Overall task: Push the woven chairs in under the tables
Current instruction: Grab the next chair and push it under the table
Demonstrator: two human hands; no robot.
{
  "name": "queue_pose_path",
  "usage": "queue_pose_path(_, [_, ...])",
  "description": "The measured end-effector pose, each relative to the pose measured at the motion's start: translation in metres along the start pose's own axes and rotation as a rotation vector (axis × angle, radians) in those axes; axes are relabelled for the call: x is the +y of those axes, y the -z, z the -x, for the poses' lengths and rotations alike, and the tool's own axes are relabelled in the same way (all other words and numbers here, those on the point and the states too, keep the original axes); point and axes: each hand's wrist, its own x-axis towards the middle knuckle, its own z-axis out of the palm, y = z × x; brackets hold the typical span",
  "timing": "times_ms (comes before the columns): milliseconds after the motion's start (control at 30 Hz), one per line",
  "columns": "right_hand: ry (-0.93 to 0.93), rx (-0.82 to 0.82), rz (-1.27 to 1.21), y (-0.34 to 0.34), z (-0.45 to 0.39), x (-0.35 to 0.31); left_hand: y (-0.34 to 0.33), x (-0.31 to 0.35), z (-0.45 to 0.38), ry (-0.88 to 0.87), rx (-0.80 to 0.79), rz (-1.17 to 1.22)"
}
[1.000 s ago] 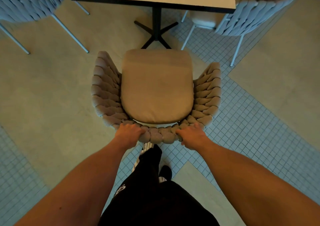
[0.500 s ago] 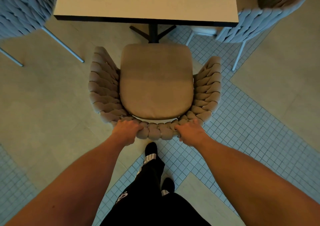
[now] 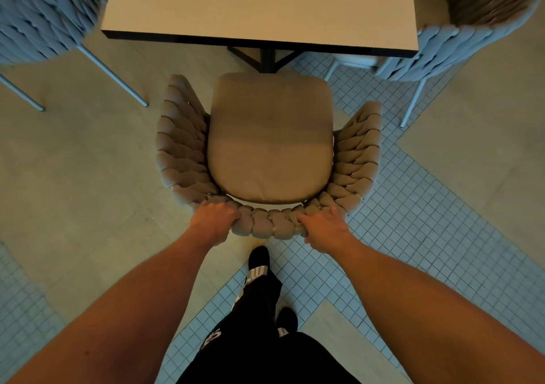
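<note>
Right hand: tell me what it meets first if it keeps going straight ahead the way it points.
The right hand is already clamped on the woven chair backrest, so it meets that first. Beyond lie the seat cushion, then probably the table edge; depth is unclear.

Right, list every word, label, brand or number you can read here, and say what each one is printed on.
White print on the black trousers, at the thigh: only part shows, blurred, not readable.
White stripe band at the trouser cuff above the shoe: possibly lettering, too blurred to tell.
Table, tan woven chair, grey woven chairs and floor: no text visible.
</note>
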Motion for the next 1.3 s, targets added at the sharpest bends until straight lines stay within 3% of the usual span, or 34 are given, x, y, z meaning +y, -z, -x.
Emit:
queue_pose_path(200, [-0.026,-0.015,0.016,-0.006,0.0,-0.001,0.007,-0.003,0.0,-0.036,-0.041,0.081])
queue_pose_path(400, [-0.046,-0.006,-0.101,0.017,-0.001,0.003,0.013,-0.014,-0.003,0.002,-0.052,0.319])
queue_pose_path(933, [0.108,0.008,-0.04,0.091,-0.028,-0.025,0.036,-0.042,0.053,0.286,0.1,0.603])
queue_pose_path(1300, [0.328,-0.02,0.111,0.139,-0.07,-0.107,0.005,-0.094,0.098,0.584,0.05,0.709])
